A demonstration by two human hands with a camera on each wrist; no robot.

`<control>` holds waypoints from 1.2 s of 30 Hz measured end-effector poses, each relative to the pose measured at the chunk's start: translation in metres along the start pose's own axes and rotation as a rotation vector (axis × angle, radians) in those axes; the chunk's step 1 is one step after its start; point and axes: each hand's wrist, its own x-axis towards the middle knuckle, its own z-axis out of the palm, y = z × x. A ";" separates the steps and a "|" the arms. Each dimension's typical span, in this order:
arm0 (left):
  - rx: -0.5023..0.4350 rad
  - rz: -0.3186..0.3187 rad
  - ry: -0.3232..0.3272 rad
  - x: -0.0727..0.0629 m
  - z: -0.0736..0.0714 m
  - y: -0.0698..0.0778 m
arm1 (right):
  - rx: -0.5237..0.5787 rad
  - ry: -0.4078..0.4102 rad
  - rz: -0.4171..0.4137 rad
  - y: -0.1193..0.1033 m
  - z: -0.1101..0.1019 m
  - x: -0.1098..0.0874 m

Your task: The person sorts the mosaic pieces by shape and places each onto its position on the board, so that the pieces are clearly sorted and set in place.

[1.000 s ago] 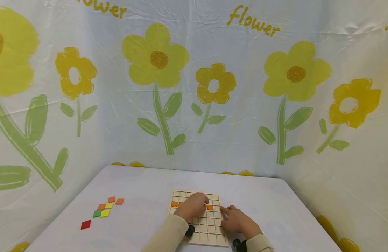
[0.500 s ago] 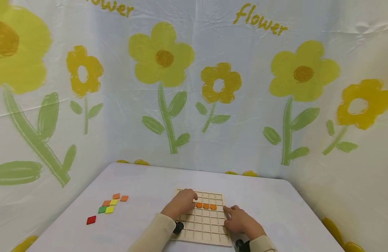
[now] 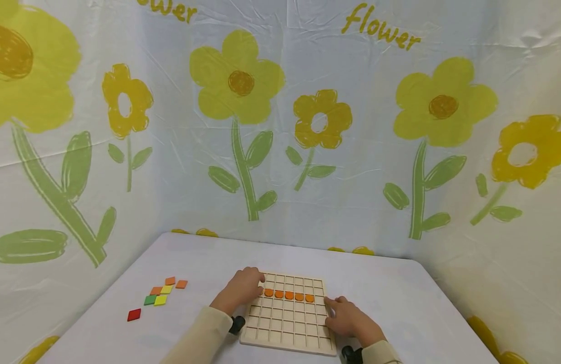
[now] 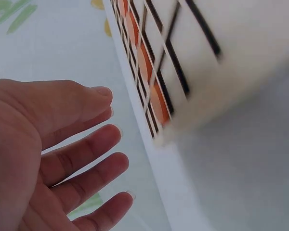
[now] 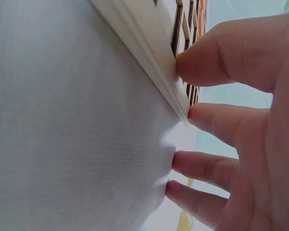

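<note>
A pale wooden grid board [image 3: 287,331] lies on the table. Several orange round pieces [image 3: 289,295] form a row across its upper part. At the board's left edge is my left hand [image 3: 241,289]; in the left wrist view its fingers [image 4: 94,147] are loosely bent and apart from the board, with nothing between them. My right hand [image 3: 350,318] rests beside the right edge. Its thumb and forefinger touch the board's rim in the right wrist view, while the other fingertips [image 5: 183,163] rest on the tabletop.
To the left on the white table [image 3: 207,258] lie flat tiles: a red tile [image 3: 134,315], a green tile [image 3: 150,300], two yellow and several orange ones. A flower-printed curtain [image 3: 280,151] stands behind the table and along both sides.
My left hand has moved left across the board to its left edge, uncovering more of the orange row. My right hand stays at the right edge. The head view has shifted slightly.
</note>
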 end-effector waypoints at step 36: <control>0.018 -0.232 -0.063 -0.042 -0.019 -0.111 | 0.011 -0.001 -0.001 0.004 0.003 0.001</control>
